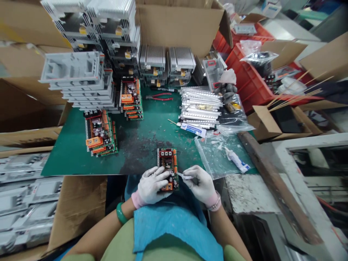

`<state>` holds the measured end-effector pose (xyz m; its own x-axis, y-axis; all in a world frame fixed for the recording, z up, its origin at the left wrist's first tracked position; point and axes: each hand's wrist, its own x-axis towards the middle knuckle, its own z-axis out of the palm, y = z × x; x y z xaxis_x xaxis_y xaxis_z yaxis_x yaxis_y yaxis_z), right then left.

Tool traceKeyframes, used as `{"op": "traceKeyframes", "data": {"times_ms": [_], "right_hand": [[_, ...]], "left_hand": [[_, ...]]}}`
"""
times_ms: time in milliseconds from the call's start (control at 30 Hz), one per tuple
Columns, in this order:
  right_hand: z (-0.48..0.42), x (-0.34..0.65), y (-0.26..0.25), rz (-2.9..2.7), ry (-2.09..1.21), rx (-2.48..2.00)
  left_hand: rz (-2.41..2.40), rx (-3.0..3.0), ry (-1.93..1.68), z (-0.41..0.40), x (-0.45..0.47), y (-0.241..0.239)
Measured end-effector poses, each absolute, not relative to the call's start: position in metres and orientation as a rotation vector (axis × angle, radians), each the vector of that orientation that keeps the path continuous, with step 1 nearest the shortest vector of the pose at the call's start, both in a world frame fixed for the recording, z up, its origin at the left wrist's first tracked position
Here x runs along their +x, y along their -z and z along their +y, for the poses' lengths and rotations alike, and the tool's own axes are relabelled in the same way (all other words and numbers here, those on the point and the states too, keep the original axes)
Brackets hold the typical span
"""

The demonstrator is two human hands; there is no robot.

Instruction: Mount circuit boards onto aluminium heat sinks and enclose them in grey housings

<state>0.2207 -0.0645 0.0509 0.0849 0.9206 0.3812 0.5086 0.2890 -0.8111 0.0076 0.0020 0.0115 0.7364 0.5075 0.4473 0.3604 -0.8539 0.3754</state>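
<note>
A circuit board (168, 159) with orange terminal blocks lies at the front edge of the green table, its near end past the edge. My left hand (153, 185), in a white glove, grips the board from the left, fingers across its lower half. At the board's right side, my right hand (200, 184), also gloved, pinches a small white thin-tipped piece (185, 176). Its tip points at the board; whether it touches cannot be told. Farther right, a white and blue tube (236, 160) lies on a clear plastic bag (210, 159). Another tube (193, 129) rests by the metal strips.
Stacked boards (100, 136) and more boards (131, 98) stand at left, beside grey plastic housings (73, 69). Finned heatsinks (153, 59) line the back. Red-handled pliers (160, 96) lie before metal strips (201, 107). A wooden bar (277, 185) slants at right, near red crates (241, 76).
</note>
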Motion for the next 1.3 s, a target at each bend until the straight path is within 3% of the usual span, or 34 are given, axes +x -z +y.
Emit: {"op": "traceKeyframes", "data": {"times_ms": [167, 300, 467, 667, 1033, 1300], "right_hand": [[-0.074, 0.216, -0.057, -1.611, -0.407, -1.382], [-0.081, 0.221, -0.053, -1.198, -0.419, -1.498], [-0.078, 0.233, -0.046, -0.814, -0.381, -1.532], [-0.082, 0.266, -0.064, -0.921, -0.327, -1.729], [-0.088, 0.374, -0.082, -0.826, 0.234, -2.012], [-0.077, 0.396, -0.092, -0.983, 0.531, -2.172]], "left_hand": [[0.692, 2.649, -0.800, -0.002, 0.007, -0.021], [0.661, 2.655, -0.802, 0.005, 0.004, -0.036], [0.800, 2.744, -0.752, 0.059, 0.013, -0.070], [1.119, 2.731, -0.538, 0.123, 0.035, -0.093], [1.041, 2.929, -0.659, 0.130, 0.034, -0.087], [0.380, 3.065, -0.724, 0.105, 0.075, -0.034]]}}
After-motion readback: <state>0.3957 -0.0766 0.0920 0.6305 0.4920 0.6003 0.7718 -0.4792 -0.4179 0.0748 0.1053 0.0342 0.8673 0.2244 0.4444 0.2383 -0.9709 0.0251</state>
